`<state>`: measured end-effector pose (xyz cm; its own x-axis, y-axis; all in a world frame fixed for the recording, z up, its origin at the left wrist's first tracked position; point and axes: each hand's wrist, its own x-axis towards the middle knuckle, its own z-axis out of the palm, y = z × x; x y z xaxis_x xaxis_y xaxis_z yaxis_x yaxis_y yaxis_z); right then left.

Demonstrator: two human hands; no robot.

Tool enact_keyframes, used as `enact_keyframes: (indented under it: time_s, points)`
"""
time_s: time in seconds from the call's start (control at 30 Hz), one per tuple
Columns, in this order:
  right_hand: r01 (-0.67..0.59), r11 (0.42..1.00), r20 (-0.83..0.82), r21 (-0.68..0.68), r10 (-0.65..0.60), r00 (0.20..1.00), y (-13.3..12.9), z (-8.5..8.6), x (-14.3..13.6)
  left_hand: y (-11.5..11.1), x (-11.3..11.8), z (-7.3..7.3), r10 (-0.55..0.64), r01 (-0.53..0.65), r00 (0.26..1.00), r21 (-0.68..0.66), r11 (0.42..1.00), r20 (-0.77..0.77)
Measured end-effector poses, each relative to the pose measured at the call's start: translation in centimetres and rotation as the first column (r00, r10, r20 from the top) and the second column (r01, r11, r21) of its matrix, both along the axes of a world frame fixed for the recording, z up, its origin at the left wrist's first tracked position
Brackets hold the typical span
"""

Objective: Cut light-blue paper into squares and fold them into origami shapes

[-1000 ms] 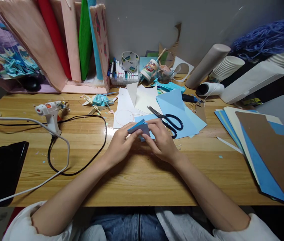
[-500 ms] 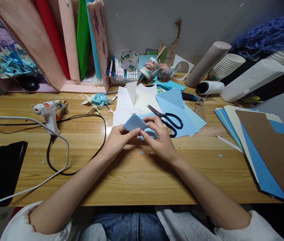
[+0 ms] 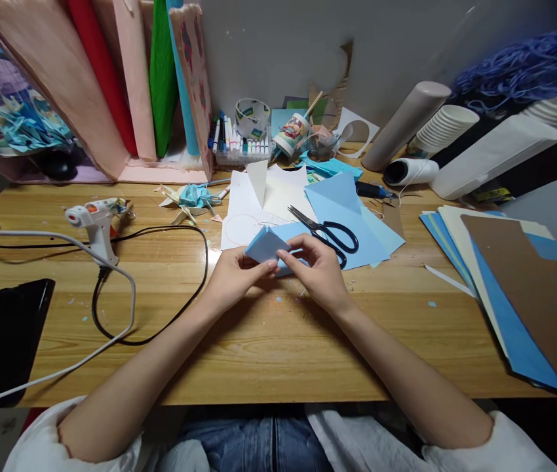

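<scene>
A small piece of folded blue paper [image 3: 265,245] is held up between my two hands, its pointed corner facing away from me and its layers showing at the top. My left hand [image 3: 233,276] pinches its left and lower edge, thumb in front. On the other side my right hand [image 3: 318,270] grips the right corner between thumb and fingers. Black-handled scissors [image 3: 332,231] lie partly unclosed just beyond my right hand, on sheets of blue paper [image 3: 364,229]. White paper [image 3: 239,213] with a drawn circle lies behind the folded piece.
A white glue gun [image 3: 96,226] stands at left, its black cable looping over the table. A phone [image 3: 6,334] lies front left. Markers [image 3: 242,149] and a tape roll [image 3: 253,118] sit at the back. Stacked coloured sheets [image 3: 514,288] and paper cups [image 3: 448,131] are at right.
The folded blue paper has turned slightly between my hands, and its top layers now show parted. My right thumb has moved a little up onto its face.
</scene>
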<state>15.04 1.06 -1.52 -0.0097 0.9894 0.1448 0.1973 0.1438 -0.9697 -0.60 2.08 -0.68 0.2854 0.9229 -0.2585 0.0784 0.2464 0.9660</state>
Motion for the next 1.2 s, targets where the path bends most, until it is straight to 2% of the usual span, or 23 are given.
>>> enact_keyframes:
  time_s: [0.2,0.4,0.53,0.63,0.77,0.9,1.1,1.2]
  points:
    - [-0.086,0.995,0.040,-0.056,0.088,0.995,-0.07,0.22,-0.01,0.42,-0.47,0.24,0.064,-0.037,0.985,0.169,0.985,-0.160]
    - [-0.099,0.993,-0.045,-0.061,0.097,0.994,0.00,-0.22,-0.16,0.22,-0.40,0.10,-0.023,0.043,0.990,0.145,0.988,-0.138]
    - [-0.177,0.983,0.075,-0.052,0.180,0.981,0.20,-0.26,-0.03,-0.21,-0.22,-0.14,-0.083,0.118,0.976,0.168,0.979,-0.201]
    - [-0.184,0.983,0.166,-0.001,0.181,0.969,0.24,-0.19,-0.01,-0.41,-0.23,-0.51,-0.127,0.181,0.951,0.176,0.968,-0.282]
    - [-0.150,0.988,0.134,-0.034,0.153,0.979,0.16,-0.08,-0.22,-0.51,-0.34,-0.66,-0.133,0.197,0.940,0.181,0.963,-0.313]
    - [-0.189,0.972,0.039,-0.138,0.196,0.980,0.09,0.12,-0.36,-0.50,-0.27,-0.20,-0.181,0.209,0.945,0.078,0.975,-0.271]
    - [-0.148,0.980,0.032,-0.135,0.154,0.988,0.32,0.09,-0.04,-0.15,-0.05,0.13,-0.211,0.211,0.975,-0.013,0.977,-0.076]
    - [-0.152,0.978,-0.022,-0.140,0.150,0.988,0.58,-0.10,0.15,-0.02,-0.12,0.00,-0.215,0.211,0.976,-0.076,0.974,-0.037]
